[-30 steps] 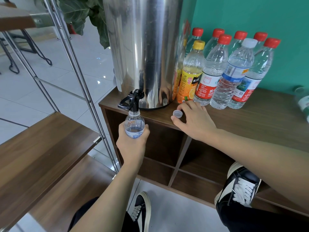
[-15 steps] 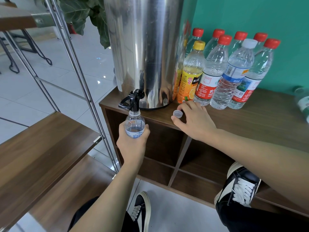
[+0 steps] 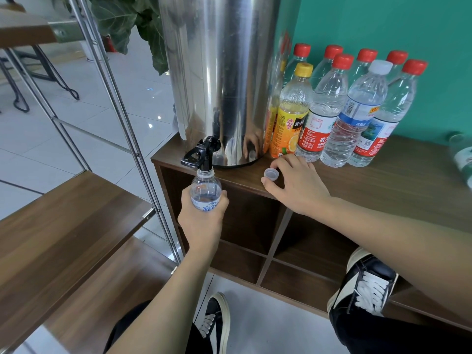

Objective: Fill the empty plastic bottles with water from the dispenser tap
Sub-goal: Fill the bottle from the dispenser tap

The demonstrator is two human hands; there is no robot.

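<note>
My left hand (image 3: pixel 201 223) grips a small clear plastic bottle (image 3: pixel 205 189) and holds its open mouth right under the black tap (image 3: pixel 201 153) of the tall steel dispenser (image 3: pixel 217 72). My right hand (image 3: pixel 296 186) rests on the wooden cabinet top (image 3: pixel 383 180), its thumb and fingers around the bottle's pale cap (image 3: pixel 271 172). Behind it stand several capped bottles: a yellow-capped juice bottle (image 3: pixel 292 111), red-capped water bottles (image 3: pixel 324 108) and a white-capped one (image 3: pixel 357 113).
A metal-framed shelf unit (image 3: pixel 63 221) with wooden boards stands to the left. Open cubbies (image 3: pixel 255 226) lie below the cabinet top. Another bottle (image 3: pixel 463 157) lies at the far right edge. A leafy plant (image 3: pixel 132 19) sits behind the dispenser. My shoes are on the floor.
</note>
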